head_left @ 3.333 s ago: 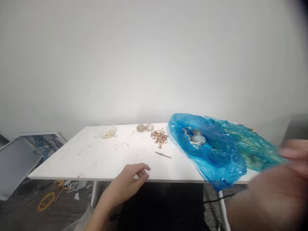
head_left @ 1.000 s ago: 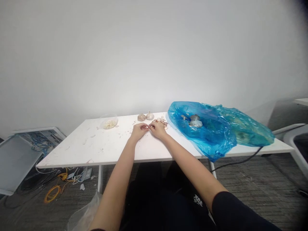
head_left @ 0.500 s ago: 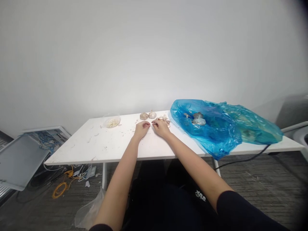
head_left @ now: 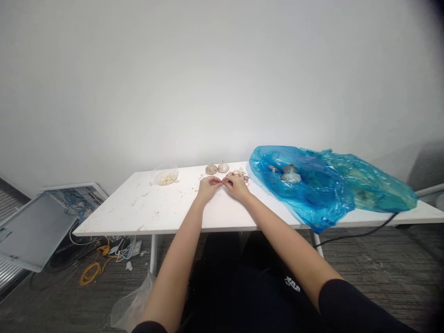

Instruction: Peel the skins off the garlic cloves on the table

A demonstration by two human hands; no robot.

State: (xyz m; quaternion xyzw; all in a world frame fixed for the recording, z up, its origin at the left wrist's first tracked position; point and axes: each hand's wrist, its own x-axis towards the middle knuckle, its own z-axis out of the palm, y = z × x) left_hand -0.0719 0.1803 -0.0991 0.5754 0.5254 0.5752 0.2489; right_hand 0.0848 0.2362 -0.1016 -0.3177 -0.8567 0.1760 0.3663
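My left hand and my right hand meet fingertip to fingertip over the white table. Both are closed in a pinch around something too small to make out. Just beyond them stand two whole garlic bulbs, a darker one and a paler one. Loose garlic cloves lie past my right hand, partly hidden by it. Farther left, a clear bowl holds several pale peeled cloves.
A blue plastic bag lies open on the right, with dark and whitish pieces inside, beside a greenish bag. Skin scraps dot the table's left half. Below are a clear bag, orange cables and a grey panel.
My hands have come together, closing the small gap between their fingertips. The whole view has shifted slightly, so the table and bags appear a little farther right.
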